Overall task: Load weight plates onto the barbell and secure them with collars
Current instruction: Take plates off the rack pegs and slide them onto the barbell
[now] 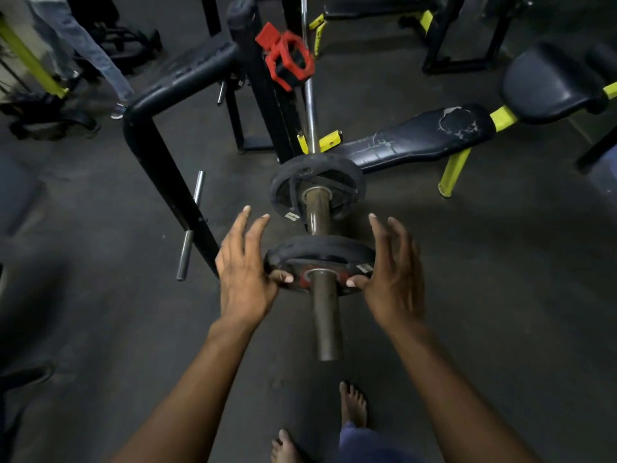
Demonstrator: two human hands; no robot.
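Note:
The barbell sleeve (pixel 325 315) points toward me at centre. A small black plate (pixel 320 253) sits partway along it, and a second black plate (pixel 317 185) sits further in near the rack. My left hand (pixel 245 272) and my right hand (pixel 392 275) flank the near plate, thumbs pressed on its face, fingers spread along its rim. A red collar (pixel 287 56) rests on top of the black rack upright, next to the chrome bar shaft (pixel 309 78).
A black rack frame (pixel 160 155) with chrome storage pegs (pixel 190 228) stands to the left. A worn flat bench (pixel 420 138) with yellow legs lies to the right. Another person's legs (pixel 83 51) are at the upper left. My bare feet (pixel 352 406) are below.

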